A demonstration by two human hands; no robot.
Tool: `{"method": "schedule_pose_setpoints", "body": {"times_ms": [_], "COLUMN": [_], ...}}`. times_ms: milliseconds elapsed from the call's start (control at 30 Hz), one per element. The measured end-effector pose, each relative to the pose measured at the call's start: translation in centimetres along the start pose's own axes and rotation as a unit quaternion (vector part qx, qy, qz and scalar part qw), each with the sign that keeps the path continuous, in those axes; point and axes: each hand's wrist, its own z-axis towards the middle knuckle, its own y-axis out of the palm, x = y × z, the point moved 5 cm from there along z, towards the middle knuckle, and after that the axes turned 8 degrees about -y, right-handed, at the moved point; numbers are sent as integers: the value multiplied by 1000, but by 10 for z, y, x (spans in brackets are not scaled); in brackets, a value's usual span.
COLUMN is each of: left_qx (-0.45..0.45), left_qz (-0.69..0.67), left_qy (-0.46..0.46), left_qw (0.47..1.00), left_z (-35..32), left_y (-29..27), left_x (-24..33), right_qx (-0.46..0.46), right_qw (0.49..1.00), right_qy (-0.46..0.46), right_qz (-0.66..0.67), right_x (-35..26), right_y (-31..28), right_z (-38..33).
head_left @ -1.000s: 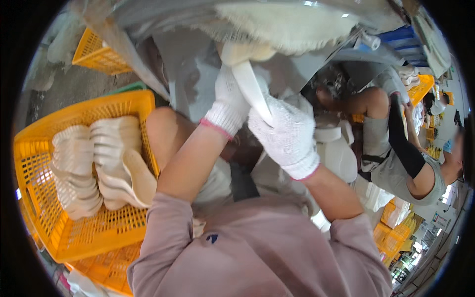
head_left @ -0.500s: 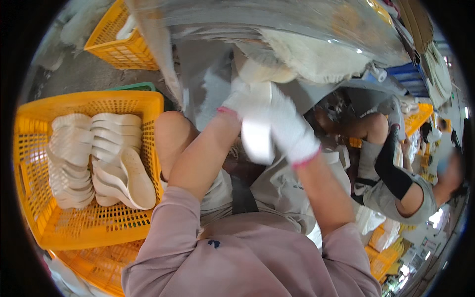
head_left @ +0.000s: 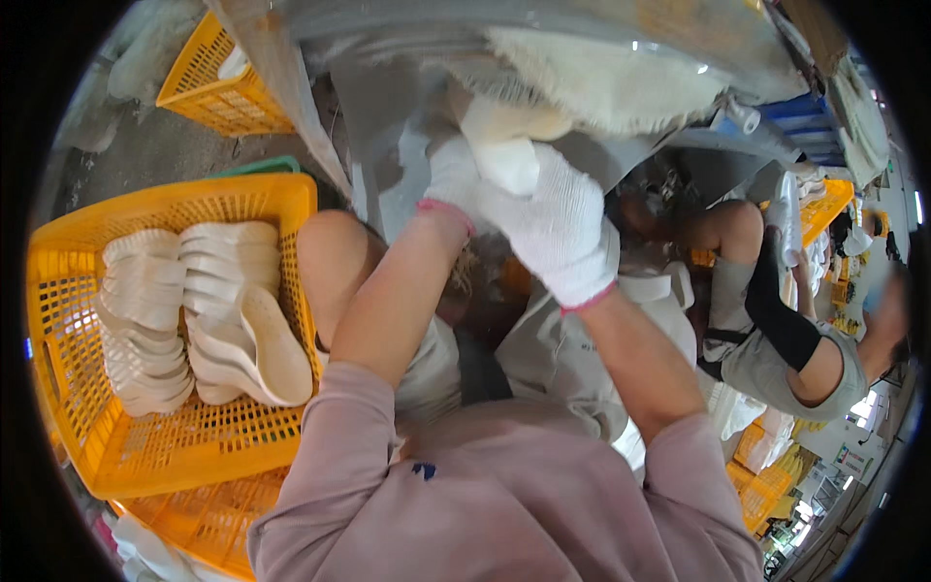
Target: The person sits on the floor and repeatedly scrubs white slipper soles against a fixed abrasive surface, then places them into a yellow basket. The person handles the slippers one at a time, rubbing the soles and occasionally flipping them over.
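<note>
Both my hands wear white knit gloves with pink cuffs and come together in front of the machine. A white shoe sole [head_left: 514,167] sits between them, mostly covered by the gloves. My right hand [head_left: 564,218] is closed round it from the right. My left hand [head_left: 454,179] grips it from the left, its fingers largely hidden. The sole's far end is close against a cream-coloured rounded part [head_left: 490,121] of the machine; whether they touch I cannot tell. To my left, cream shoe soles [head_left: 276,349] stand stacked in two rows in a yellow plastic basket [head_left: 194,466].
A plastic-covered machine hood [head_left: 407,39] with a frayed cloth flap [head_left: 621,87] hangs above my hands. Another yellow basket [head_left: 228,102] stands at the far left. At right sits a co-worker with a black arm sleeve [head_left: 776,315], close to my right arm.
The sole has swung up from hanging below my hands, toward the machine, and now shows only in part. My right hand has turned and come closer round it.
</note>
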Motion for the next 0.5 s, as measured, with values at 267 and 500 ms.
{"method": "schedule_pose_setpoints", "body": {"times_ms": [267,500], "left_qx": [29,-141], "left_qz": [363,-133], "left_qy": [285,-81], "left_qw": [887,978], "left_z": [-66,-37], "left_y": [15,20], "left_x": [-4,-13], "right_qx": [110,-141], "right_qw": [993,961], "right_qy": [45,103], "right_qz": [-8,214], "right_x": [11,18], "right_y": [5,10], "right_z": [15,-11]}}
